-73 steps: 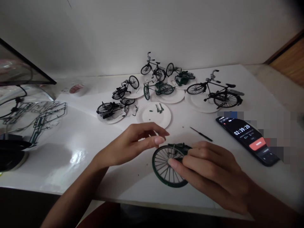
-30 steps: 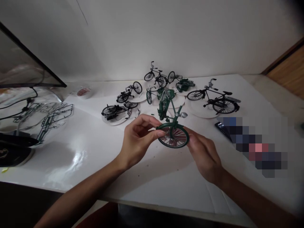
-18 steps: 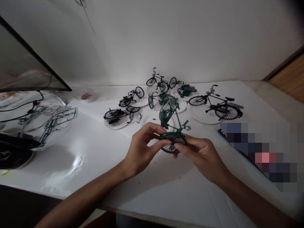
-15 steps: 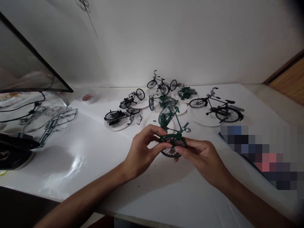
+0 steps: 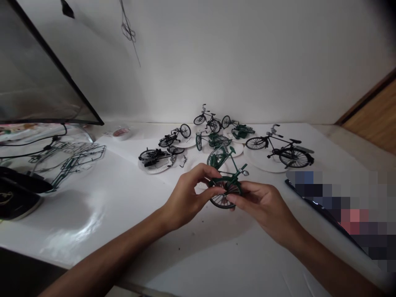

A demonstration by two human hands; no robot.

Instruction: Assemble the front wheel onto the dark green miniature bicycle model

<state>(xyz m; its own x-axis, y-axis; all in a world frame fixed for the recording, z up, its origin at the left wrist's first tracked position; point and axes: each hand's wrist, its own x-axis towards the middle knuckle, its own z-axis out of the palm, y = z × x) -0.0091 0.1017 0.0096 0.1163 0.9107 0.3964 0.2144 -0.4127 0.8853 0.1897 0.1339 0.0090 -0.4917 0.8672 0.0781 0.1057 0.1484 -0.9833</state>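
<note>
A dark green model bicycle [image 5: 229, 167] stands nearly upright above the white table, its spoked front wheel [image 5: 223, 194] low between my hands. My left hand [image 5: 188, 194] pinches the top of that wheel with thumb and fingertips. My right hand [image 5: 261, 208] grips the wheel from the other side, its fingers covering part of the fork and hub. A small silver lamp [image 5: 245, 173] sticks out near the handlebar. The rear wheel [image 5: 216, 157] points away from me.
Several finished black and green model bicycles stand on white paper plates [image 5: 261, 159] behind my hands. A plastic parts sprue [image 5: 74, 163] lies at left beneath a monitor [image 5: 40, 70]. A phone [image 5: 312, 200], mostly blurred out, lies at right.
The bicycle has risen off the table and turned upright, and both hands have closed on its front wheel. The view has tilted upward, so the table sits lower in the frame.
</note>
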